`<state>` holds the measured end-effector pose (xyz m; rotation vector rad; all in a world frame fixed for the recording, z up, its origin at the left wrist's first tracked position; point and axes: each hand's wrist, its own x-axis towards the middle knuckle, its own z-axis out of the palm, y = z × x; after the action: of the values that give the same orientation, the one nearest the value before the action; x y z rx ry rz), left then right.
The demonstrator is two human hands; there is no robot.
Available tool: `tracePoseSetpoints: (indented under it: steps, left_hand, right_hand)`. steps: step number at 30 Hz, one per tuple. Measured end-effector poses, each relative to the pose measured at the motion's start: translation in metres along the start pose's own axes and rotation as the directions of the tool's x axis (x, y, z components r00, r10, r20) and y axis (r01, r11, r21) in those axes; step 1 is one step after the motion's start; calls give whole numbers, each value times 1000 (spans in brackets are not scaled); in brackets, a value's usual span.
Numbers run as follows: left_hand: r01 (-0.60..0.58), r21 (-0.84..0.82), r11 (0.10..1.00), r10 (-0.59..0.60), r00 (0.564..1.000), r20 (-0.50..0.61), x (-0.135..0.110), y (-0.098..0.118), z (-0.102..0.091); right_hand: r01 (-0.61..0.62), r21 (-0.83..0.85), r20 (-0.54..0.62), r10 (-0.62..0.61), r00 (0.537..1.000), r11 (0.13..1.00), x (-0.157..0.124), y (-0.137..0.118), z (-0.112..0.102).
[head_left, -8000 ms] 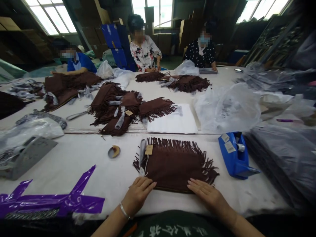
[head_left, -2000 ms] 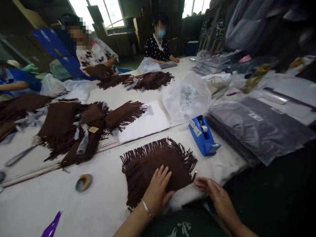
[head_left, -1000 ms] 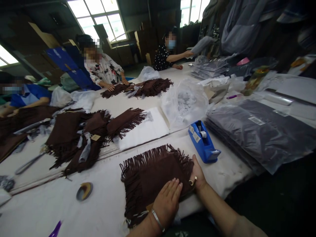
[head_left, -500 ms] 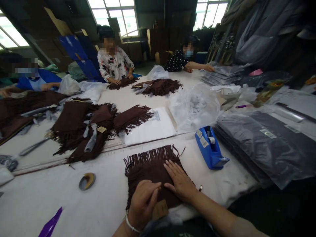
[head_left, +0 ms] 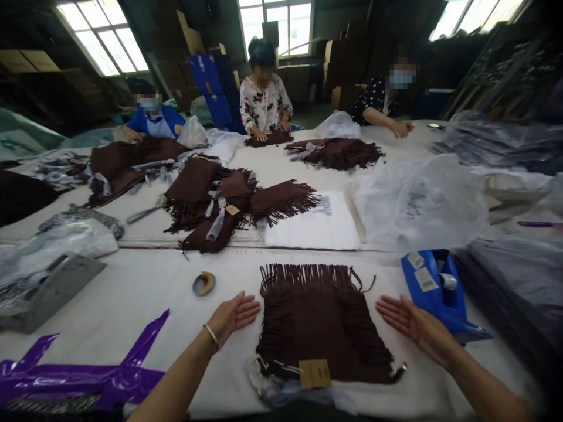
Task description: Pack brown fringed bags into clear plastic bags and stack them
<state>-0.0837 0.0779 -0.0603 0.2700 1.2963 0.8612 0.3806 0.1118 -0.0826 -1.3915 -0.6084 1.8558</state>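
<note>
A folded brown fringed garment (head_left: 319,316) lies flat on the white table (head_left: 145,293) in front of me, a tan paper tag (head_left: 314,373) at its near edge. My left hand (head_left: 233,315) rests open on the table just left of the garment, fingers together and stretched out, a bracelet on the wrist. My right hand (head_left: 411,322) lies open just right of it, fingers extended toward the garment. Neither hand holds anything.
A blue tape dispenser (head_left: 437,290) stands by my right hand. A tape roll (head_left: 203,283), purple plastic strips (head_left: 88,369), a grey dispenser (head_left: 48,287), piles of brown garments (head_left: 220,199), a clear plastic bag (head_left: 422,202) and white sheets (head_left: 314,220) surround. Three people work at the far side.
Both hands have come off the garment and moved apart to its two sides. The garment now lies folded narrower and squared up, tag at the near edge. My view swung back to centre.
</note>
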Motion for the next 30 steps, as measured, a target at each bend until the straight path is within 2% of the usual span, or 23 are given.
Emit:
tracePoseSetpoints:
  steps: [2,4,7,11,15,19,20,22,24,25,26,27,29,30]
  left_hand:
    - [87,44,995,-91,990,111,17,12,8]
    - [159,110,981,-182,953,242,36,21,19]
    - [225,142,964,-266,855,445,58,29,35]
    - [263,20,965,-214,737,641,81,34,57]
    - [345,31,938,-269,671,691,102,37,74]
    - [358,134,924,-350,654,671,110,39,86]
    - [329,162,930,-349,658,667,108,41,89]
    - [205,221,954,-301,687,661,97,45,97]
    - [-34,326,945,-202,723,661,80,51,105]
    - [-186,398,898,-144,732,666,69,54,108]
    - [-339,468,816,-87,729,679,57,55,110]
    - [-478,519,709,-33,712,702,45,54,111]
    - [-680,536,501,47,640,767,20,43,109]
    - [-741,514,431,77,598,798,8,34,107]
  right_hand:
    - [-197,8,146,194,970,980,17,-16,-2]
    - [-318,-29,272,314,910,948,34,-27,12]
    - [-409,-60,436,393,810,911,56,-35,49]
    - [-490,-29,580,414,702,871,83,-41,86]
    - [-544,-101,608,484,629,833,107,-42,98]
    - [-503,-187,614,500,611,844,116,-40,110]
    - [-473,-210,614,492,617,856,114,-41,114]
    - [-337,-248,616,416,669,908,103,-47,122]
    - [-85,-336,629,291,721,938,85,-55,129]
    - [76,-406,645,227,729,911,74,-58,131]
    - [242,-481,666,172,726,843,62,-60,131]
    - [393,-546,688,129,714,740,49,-59,130]
    - [605,-614,728,67,682,507,23,-48,123]
    - [667,-614,749,43,661,422,10,-38,119]
